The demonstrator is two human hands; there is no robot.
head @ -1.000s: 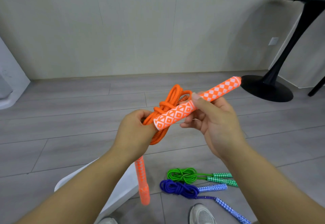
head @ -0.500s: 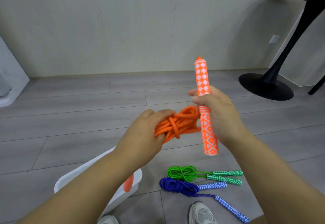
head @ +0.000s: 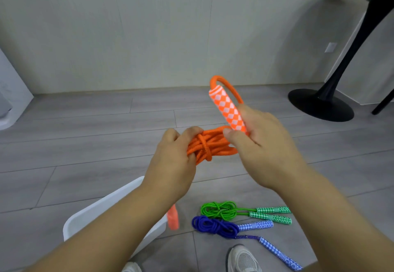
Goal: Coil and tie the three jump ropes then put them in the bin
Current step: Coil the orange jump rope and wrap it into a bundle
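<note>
Orange jump rope (head: 210, 145) stays bunched in your gripping left hand (head: 172, 165) at frame centre, while your right hand (head: 262, 143) holds its handle (head: 228, 109), now flipped cord-end up, so the tie is unfinished.

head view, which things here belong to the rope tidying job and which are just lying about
Part of the job:
orange jump rope, gripped by left hand and right hand
green jump rope, coiled on the floor
blue jump rope, coiled on the floor
white bin

Just lying about:
black table
wall socket
</note>
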